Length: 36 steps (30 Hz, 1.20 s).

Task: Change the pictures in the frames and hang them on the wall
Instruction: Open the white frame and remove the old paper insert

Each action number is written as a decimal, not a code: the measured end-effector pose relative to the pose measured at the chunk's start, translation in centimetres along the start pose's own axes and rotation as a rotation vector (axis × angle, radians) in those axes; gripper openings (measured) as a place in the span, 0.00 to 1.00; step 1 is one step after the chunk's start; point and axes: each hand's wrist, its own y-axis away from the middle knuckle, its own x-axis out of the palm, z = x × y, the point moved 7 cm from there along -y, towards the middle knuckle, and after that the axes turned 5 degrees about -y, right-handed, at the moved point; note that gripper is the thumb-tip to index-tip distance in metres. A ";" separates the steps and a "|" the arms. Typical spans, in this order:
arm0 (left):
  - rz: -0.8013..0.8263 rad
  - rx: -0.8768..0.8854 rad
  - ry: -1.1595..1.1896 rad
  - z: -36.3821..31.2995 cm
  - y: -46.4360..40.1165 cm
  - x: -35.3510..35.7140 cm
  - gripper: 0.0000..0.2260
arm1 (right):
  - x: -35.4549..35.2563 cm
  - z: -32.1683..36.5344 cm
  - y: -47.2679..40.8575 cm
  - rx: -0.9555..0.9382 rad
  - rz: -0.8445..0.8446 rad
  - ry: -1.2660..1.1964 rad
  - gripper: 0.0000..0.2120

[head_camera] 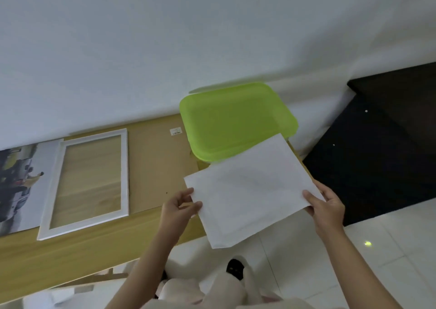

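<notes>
I hold a white sheet of paper (250, 190) with its blank side up, above the table's right end. My left hand (179, 208) pinches its left edge between thumb and fingers. My right hand (326, 208) grips its right edge. An empty white picture frame (125, 169) lies flat on the wooden table (59, 254) to the left. A printed picture (18, 186) of cars and people lies beside the frame at the far left. A brown backing board (155, 164) lies between the frame and the sheet.
A green plastic box lid (236, 122) sits at the table's far right, partly under the sheet. A white wall (165, 37) rises behind the table. Dark furniture (382, 148) stands to the right. White floor tiles (354, 273) lie below.
</notes>
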 end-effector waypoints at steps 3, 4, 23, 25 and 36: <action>-0.001 -0.057 -0.015 1.5 0.7 2.9 0.21 | -2.3 -1.2 0.1 0.001 -0.051 0.010 0.20; 0.000 -0.070 -0.018 1.9 0.9 3.6 0.23 | -2.8 -1.7 0.0 0.004 -0.063 0.018 0.19; -0.047 -0.036 -0.515 1.4 -2.5 6.8 0.31 | -1.1 -2.1 -4.5 -0.213 -0.045 0.629 0.20; -0.043 -0.057 -0.470 1.5 -2.6 7.0 0.31 | -0.9 -2.1 -5.0 -0.226 -0.060 0.707 0.23; -0.022 0.000 -0.542 1.9 -3.2 7.6 0.33 | 0.1 -1.2 -5.5 -0.267 -0.150 1.051 0.28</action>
